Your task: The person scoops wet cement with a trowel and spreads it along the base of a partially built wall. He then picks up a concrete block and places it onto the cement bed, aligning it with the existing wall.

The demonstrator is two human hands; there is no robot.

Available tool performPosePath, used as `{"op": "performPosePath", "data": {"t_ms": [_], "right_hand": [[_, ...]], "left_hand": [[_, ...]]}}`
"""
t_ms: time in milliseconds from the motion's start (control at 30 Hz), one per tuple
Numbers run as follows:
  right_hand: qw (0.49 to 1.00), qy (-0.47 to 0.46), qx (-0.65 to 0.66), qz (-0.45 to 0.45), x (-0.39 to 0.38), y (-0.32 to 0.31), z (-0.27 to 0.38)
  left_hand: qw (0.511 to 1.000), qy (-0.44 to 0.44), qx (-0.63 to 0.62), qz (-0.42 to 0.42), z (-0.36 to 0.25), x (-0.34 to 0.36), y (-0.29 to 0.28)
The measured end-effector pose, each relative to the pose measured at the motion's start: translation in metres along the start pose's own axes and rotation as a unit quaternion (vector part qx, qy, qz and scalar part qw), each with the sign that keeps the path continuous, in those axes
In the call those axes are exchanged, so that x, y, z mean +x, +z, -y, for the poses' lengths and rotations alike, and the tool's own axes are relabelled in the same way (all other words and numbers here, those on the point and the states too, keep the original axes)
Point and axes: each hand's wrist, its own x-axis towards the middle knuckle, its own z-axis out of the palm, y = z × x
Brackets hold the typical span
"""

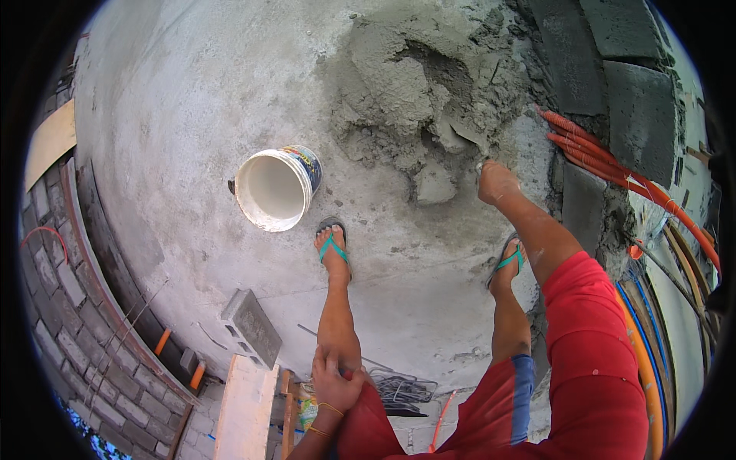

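My right hand (497, 182) is closed round the handle of a trowel (466, 135), my arm stretched forward and to the right. The trowel's blade is partly sunk in a heap of wet grey mortar (383, 92) on the concrete floor. A hollow is dug into the middle of the heap, and a smooth lump lies at its near edge. My left hand (337, 385) rests on my left knee, its fingers spread over it and holding nothing. Ahead of my left foot, a white bucket (307, 172) leans on its side a little, its inside pale and its mouth toward me.
A hollow concrete block (253, 326) lies near left, beside a wooden board (244, 406). Orange corrugated conduits (590, 153) run along the right, past stacked grey blocks (642, 107). Bent steel rods (402, 392) lie between my legs. A block wall (100, 353) curves along the left.
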Motion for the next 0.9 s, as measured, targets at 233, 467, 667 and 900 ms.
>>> {"op": "performPosePath", "data": {"t_ms": [233,467,667,900], "right_hand": [[0.999,-0.04,0.035,-0.008,-0.06,-0.025,-0.028],[0.993,-0.067,0.099,-0.013,-0.061,0.065,-0.025],[0.981,-0.052,0.162,-0.096,-0.057,0.004,-0.088],[0.978,0.014,0.21,-0.006,0.017,0.07,-0.027]], "left_hand": [[0.999,0.015,0.042,0.02,-0.006,0.006,0.0],[0.996,0.024,0.083,0.034,-0.012,0.004,0.007],[0.992,0.006,0.1,0.071,-0.006,0.008,0.009],[0.986,-0.005,0.154,0.068,-0.007,0.003,0.023]]}}
